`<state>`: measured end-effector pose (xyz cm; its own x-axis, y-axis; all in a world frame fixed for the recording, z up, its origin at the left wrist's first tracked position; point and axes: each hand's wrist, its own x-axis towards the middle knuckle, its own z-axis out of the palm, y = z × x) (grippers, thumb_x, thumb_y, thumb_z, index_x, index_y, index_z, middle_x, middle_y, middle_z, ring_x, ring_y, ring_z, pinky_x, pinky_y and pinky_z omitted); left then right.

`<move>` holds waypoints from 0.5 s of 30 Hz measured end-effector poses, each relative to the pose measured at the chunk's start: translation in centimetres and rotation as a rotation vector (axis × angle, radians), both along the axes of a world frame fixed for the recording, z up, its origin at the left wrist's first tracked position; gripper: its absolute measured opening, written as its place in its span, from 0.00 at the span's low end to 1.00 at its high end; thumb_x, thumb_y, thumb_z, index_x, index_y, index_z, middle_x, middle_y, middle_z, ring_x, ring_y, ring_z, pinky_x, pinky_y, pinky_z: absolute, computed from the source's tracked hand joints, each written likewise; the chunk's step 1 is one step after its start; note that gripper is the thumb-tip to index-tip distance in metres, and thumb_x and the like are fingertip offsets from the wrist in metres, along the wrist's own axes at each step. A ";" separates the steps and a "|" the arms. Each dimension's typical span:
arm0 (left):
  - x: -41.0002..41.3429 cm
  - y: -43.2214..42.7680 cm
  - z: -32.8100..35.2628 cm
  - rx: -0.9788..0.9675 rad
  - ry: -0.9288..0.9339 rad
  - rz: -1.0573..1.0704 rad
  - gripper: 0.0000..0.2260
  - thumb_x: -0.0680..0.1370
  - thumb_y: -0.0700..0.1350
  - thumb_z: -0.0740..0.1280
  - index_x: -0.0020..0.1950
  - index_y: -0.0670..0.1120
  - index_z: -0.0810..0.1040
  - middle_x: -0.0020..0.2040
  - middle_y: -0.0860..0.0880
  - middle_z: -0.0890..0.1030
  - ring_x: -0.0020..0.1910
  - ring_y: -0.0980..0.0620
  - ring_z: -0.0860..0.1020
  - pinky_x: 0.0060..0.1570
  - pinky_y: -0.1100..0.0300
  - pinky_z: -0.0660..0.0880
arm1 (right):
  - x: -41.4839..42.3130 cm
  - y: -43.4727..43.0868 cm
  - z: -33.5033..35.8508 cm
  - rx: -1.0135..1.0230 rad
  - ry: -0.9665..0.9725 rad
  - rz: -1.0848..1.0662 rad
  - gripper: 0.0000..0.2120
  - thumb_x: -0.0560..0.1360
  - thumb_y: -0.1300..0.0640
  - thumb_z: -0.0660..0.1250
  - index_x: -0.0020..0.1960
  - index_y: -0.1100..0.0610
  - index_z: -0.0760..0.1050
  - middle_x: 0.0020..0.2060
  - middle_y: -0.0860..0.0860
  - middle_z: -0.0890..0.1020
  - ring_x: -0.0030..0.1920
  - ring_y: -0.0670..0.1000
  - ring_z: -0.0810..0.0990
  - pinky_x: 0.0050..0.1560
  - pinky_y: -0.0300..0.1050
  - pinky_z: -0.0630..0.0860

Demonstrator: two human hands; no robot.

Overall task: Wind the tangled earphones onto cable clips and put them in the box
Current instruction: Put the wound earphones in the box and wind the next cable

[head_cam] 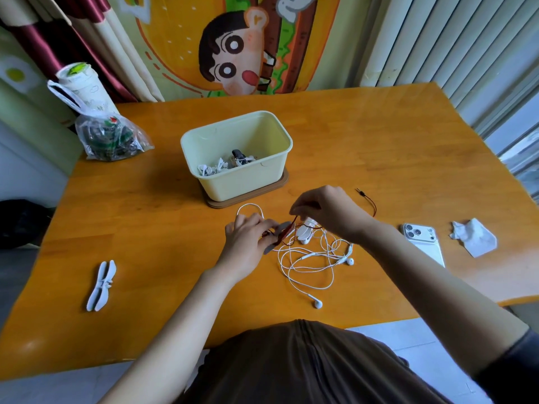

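My left hand [248, 239] grips a grey cable clip [279, 236] with dark red earphone cable wound around it. My right hand [326, 209] pinches that red cable [372, 204] just above the clip; its plug end trails off to the right on the table. Tangled white earphones [309, 265] lie below both hands, with another white clip [307, 230] partly hidden under my right hand. The cream box [237, 157] stands behind, holding several wound white earphones. A spare white clip [102, 285] lies at the front left.
A white phone [423, 242] and a crumpled tissue [474, 237] lie at the right. A plastic bag [109, 135] and a paper cup [78, 83] stand at the back left corner. The orange wooden table [379, 141] ends near my body.
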<state>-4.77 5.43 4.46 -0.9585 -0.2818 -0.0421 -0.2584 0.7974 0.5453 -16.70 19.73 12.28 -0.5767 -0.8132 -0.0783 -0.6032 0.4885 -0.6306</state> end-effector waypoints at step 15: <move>-0.1 1.1 3.3 0.666 0.208 -0.134 0.05 0.77 0.49 0.64 0.51 0.57 0.75 0.52 0.54 0.78 0.56 0.58 0.73 0.60 0.63 0.67 | -1.3 0.7 -1.8 -0.283 -0.133 -0.253 0.06 0.75 0.55 0.68 0.41 0.55 0.81 0.34 0.49 0.83 0.34 0.52 0.79 0.35 0.45 0.74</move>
